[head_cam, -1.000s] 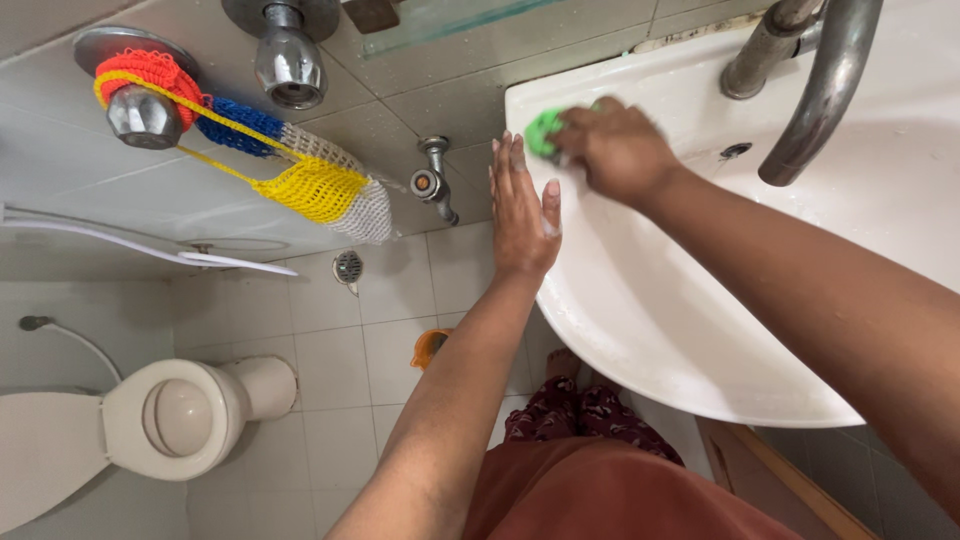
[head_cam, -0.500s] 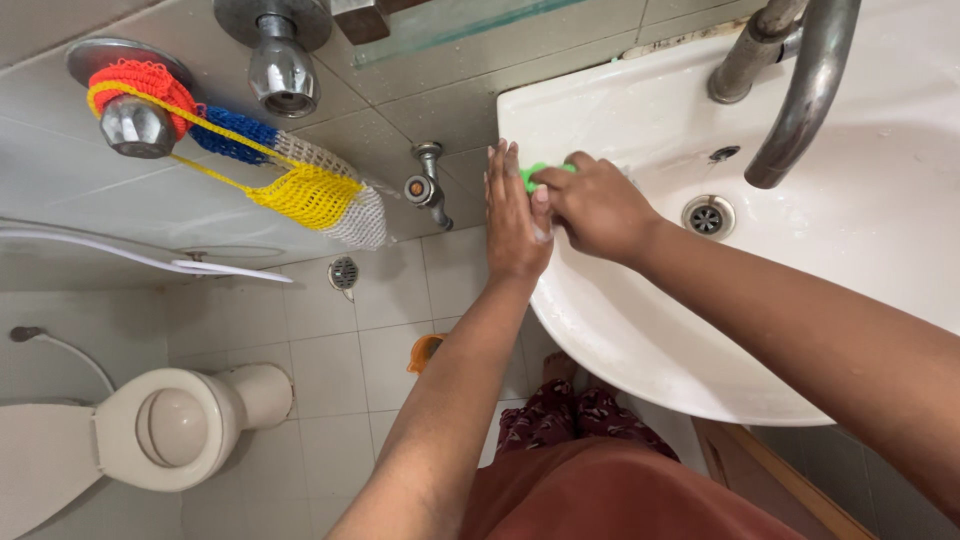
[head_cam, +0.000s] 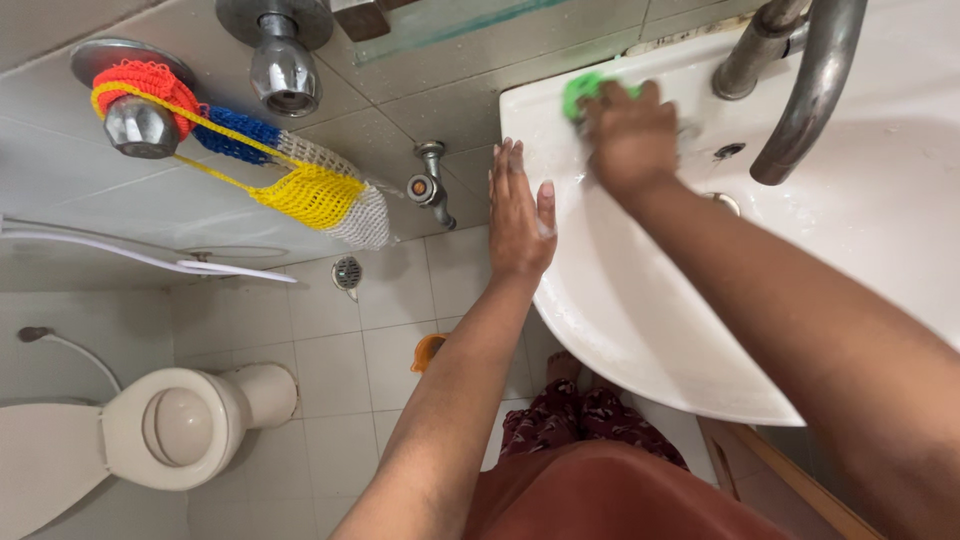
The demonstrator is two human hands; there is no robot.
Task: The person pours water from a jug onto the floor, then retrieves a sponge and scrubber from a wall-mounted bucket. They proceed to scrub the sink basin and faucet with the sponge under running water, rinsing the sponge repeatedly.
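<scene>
A white wash basin (head_cam: 640, 330) fills the right side of the head view. My right hand (head_cam: 632, 135) presses a green scrubber (head_cam: 580, 92) against the basin's rear left rim, fingers closed over it. My left hand (head_cam: 520, 215) rests flat against the basin's left outer edge, fingers straight and together, holding nothing. The drain is mostly hidden behind my right forearm.
A metal faucet (head_cam: 815, 85) arches over the basin at the top right. On the tiled wall hang a crocheted net bag (head_cam: 300, 185) from a round knob, a wall tap (head_cam: 283, 65) and a small angle valve (head_cam: 430, 185). A white toilet (head_cam: 180, 425) stands at the lower left.
My right hand slid the green scrubber from beside my left hand up to the basin's rear left corner. My left hand stayed on the rim.
</scene>
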